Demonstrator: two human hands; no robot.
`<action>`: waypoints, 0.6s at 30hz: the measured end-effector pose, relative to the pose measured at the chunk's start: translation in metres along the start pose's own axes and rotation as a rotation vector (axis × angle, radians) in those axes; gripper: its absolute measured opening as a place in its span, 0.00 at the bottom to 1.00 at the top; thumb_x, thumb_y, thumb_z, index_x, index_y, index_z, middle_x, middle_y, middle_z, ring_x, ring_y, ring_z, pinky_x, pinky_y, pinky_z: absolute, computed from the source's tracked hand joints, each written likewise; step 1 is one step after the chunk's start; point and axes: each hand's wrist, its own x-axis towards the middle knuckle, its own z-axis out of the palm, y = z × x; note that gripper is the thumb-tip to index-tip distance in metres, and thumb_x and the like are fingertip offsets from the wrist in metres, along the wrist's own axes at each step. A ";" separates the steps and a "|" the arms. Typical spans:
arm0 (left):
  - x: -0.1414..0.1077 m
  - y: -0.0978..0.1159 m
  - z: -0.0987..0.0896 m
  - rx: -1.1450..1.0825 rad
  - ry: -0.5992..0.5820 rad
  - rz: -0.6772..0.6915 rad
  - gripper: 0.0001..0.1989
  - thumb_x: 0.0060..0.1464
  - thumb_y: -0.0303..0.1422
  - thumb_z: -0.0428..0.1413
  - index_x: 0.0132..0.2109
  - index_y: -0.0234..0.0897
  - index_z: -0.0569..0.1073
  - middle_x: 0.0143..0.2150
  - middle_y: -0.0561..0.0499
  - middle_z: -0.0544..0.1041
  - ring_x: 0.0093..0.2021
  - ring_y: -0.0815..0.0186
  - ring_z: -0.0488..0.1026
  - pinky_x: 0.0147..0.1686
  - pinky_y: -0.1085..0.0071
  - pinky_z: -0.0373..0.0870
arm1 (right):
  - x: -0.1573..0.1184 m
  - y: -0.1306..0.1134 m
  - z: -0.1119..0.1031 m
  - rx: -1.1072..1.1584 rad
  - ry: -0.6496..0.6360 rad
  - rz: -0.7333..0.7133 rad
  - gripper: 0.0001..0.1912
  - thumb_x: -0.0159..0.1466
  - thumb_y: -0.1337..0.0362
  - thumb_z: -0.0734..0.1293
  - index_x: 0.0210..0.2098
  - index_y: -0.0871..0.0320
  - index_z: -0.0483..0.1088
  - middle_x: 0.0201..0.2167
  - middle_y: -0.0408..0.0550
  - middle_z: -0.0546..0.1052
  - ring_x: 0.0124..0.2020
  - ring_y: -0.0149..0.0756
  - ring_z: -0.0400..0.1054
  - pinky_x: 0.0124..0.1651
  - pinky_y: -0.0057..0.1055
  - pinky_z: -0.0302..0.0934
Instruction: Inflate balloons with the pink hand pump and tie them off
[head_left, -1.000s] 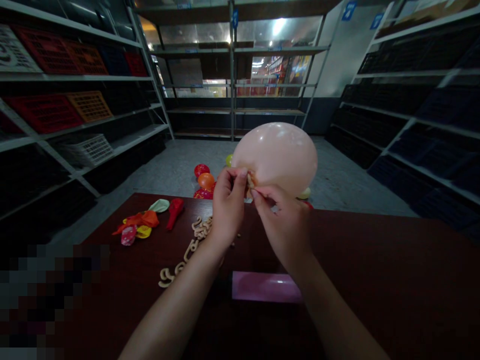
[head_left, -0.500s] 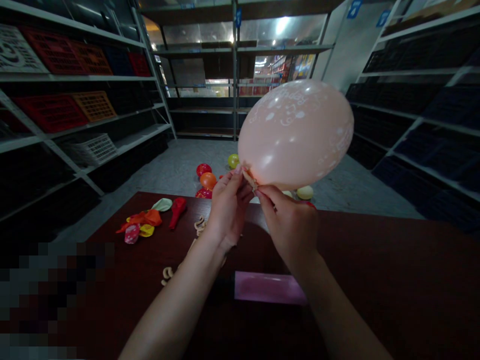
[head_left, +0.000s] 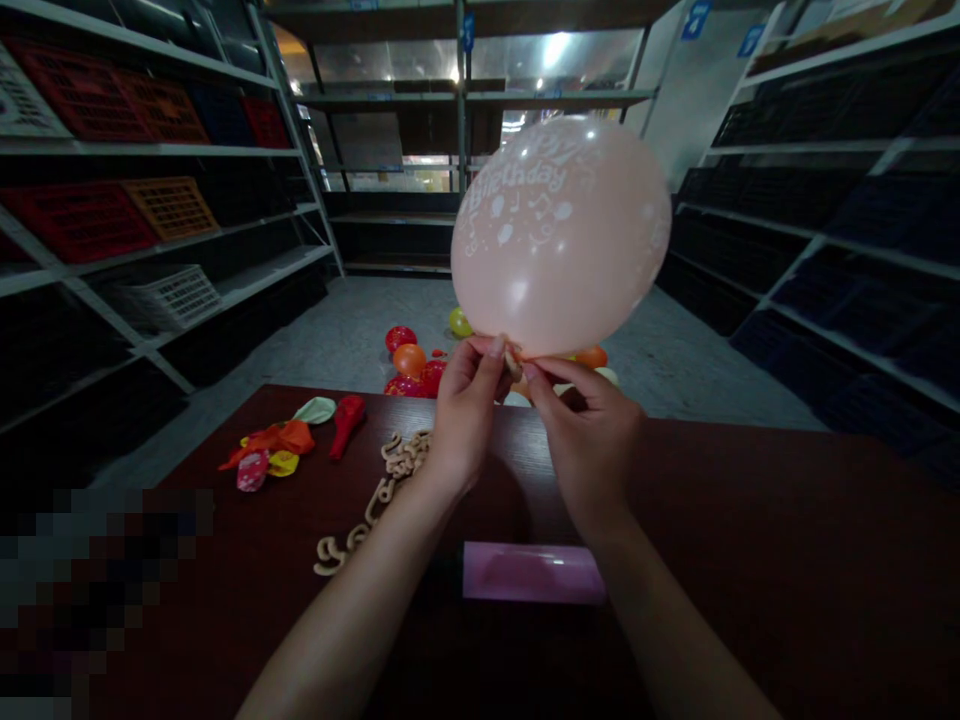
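An inflated pale pink balloon (head_left: pixel 561 232) with white birthday print stands upright above my hands. My left hand (head_left: pixel 463 420) and my right hand (head_left: pixel 592 440) both pinch its neck from either side, fingertips meeting under the balloon. They hover over the far edge of a dark red table (head_left: pixel 787 560). A pink cylinder (head_left: pixel 534 573) lies on the table below my wrists. Pale clip-like pieces (head_left: pixel 375 495) trail across the table left of my left forearm.
Uninflated balloons (head_left: pixel 289 445) in red, orange, yellow and green lie at the table's left. Several inflated balloons (head_left: pixel 411 358) rest on the grey floor beyond. Metal shelves with crates (head_left: pixel 112 215) line both sides and the back.
The balloon has swung from low and right of my hands to upright above them, its print now facing me. Both hands stayed on the neck and rose slightly.
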 end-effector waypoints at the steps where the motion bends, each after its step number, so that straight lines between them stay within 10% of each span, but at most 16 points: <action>1: 0.000 -0.001 0.000 -0.012 -0.003 0.000 0.14 0.61 0.44 0.59 0.36 0.40 0.69 0.31 0.53 0.72 0.30 0.71 0.70 0.33 0.72 0.71 | -0.001 0.001 0.001 -0.012 0.014 -0.015 0.09 0.65 0.57 0.70 0.39 0.52 0.82 0.34 0.45 0.83 0.27 0.33 0.71 0.33 0.32 0.66; 18: 0.001 -0.013 0.001 -0.055 0.016 -0.115 0.13 0.61 0.41 0.60 0.36 0.38 0.69 0.30 0.54 0.72 0.30 0.71 0.70 0.35 0.73 0.72 | 0.004 0.011 0.008 -0.085 -0.051 0.099 0.08 0.61 0.59 0.69 0.34 0.56 0.79 0.28 0.44 0.80 0.24 0.31 0.66 0.31 0.32 0.60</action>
